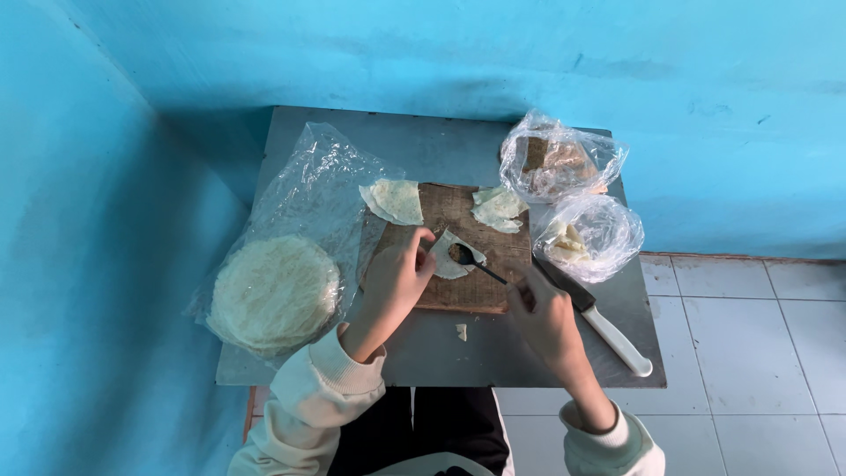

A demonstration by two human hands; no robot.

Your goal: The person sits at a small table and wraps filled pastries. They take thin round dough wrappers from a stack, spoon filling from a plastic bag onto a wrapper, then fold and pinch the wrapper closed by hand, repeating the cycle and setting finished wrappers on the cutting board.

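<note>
Filling step: my right hand (545, 316) pinches the spoon (476, 263) over the wrapper (448, 261) (left hand (397, 280) pinning its edge); next, fold carefully.

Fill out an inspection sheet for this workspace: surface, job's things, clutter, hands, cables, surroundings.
Surface: grey metal table with a wooden cutting board lying on it.
Job's things: small cut wrapper piece on the board; dark spoon with its bowl over that piece; two more wrapper pieces at the board's far edge.
Clutter: bagged stack of round wrappers; two clear bags of food; white-handled knife; a scrap on the table.
Hands: left hand on the wrapper piece's edge; right hand holding the spoon handle.
Cables: nothing seen.
Surroundings: blue walls; pale tiled floor.
</note>
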